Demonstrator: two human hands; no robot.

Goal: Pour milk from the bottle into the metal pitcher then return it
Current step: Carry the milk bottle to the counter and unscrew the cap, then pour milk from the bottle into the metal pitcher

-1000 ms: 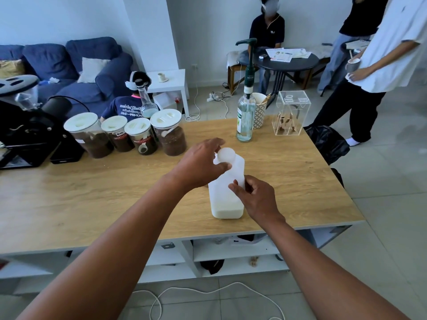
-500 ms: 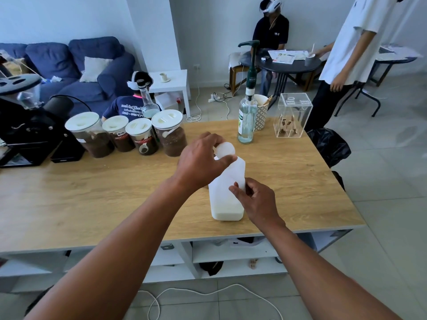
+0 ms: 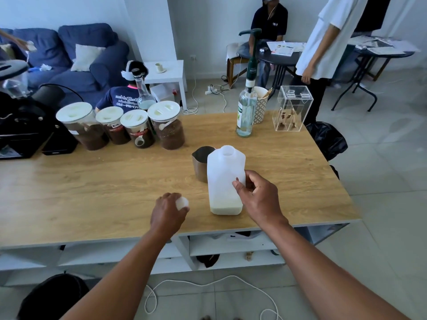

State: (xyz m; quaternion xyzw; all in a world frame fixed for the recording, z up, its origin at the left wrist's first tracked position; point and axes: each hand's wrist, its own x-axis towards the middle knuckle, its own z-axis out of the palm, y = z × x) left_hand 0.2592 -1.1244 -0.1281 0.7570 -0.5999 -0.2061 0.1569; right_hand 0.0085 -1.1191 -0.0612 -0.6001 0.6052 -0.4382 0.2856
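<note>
A translucent white milk bottle (image 3: 223, 176) stands upright near the front of the wooden table (image 3: 92, 188), its mouth uncovered and a shallow layer of milk at the bottom. My right hand (image 3: 256, 197) grips its right side. My left hand (image 3: 168, 212) rests low over the table to the bottle's left, closed around the white cap (image 3: 182, 202). The metal pitcher (image 3: 203, 162) stands just behind the bottle's left shoulder, partly hidden by it.
Several lidded coffee jars (image 3: 166, 128) line the back left beside a black machine (image 3: 23, 125). A pump bottle (image 3: 247, 112), a patterned cup (image 3: 261, 105) and a clear acrylic box (image 3: 292, 109) stand at the back right. People sit and stand beyond the table.
My left hand has lifted the cap off the bottle and drawn back down to the left with it. The pitcher behind the bottle has come into view.
</note>
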